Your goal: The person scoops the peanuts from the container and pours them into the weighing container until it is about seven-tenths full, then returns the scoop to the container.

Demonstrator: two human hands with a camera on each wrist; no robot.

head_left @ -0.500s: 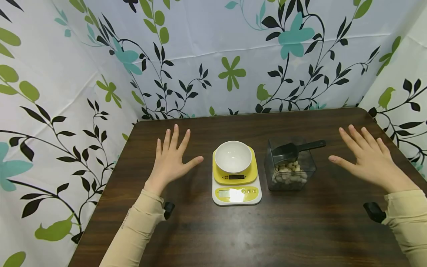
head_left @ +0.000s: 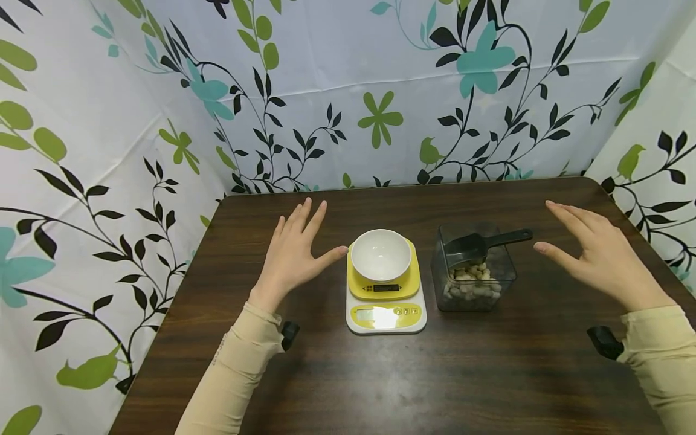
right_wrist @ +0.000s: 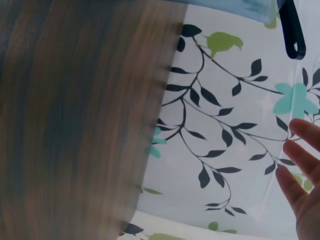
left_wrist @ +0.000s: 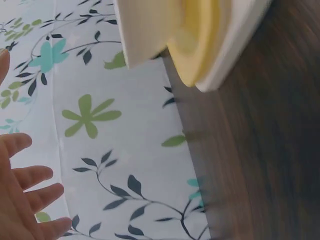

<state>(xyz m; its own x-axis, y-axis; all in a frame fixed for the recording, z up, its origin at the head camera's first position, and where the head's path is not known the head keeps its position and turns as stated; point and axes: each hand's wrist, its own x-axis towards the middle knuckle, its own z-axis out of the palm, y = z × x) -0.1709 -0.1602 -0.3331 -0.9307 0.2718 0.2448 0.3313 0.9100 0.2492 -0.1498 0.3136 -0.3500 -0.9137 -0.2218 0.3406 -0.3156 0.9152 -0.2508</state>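
Observation:
A white bowl rests on a yellow and white kitchen scale. To its right stands a clear square container of pale nuts or beans; their exact kind is hard to tell. A black scoop lies across the container's top, its handle pointing right. My left hand is left of the scale with fingers extended, its thumb tip near the scale's edge. My right hand hovers right of the scoop handle, fingers extended and apart from it. Both hands hold nothing.
A dark wooden table bears everything. Patterned curtains with leaves and birds hang behind and along both sides. Black wrist cameras sit at the left sleeve and right sleeve.
My left hand has moved right, toward the scale. The right hand has turned, its fingers now closer together. Bowl, scale, container and scoop stay in place.

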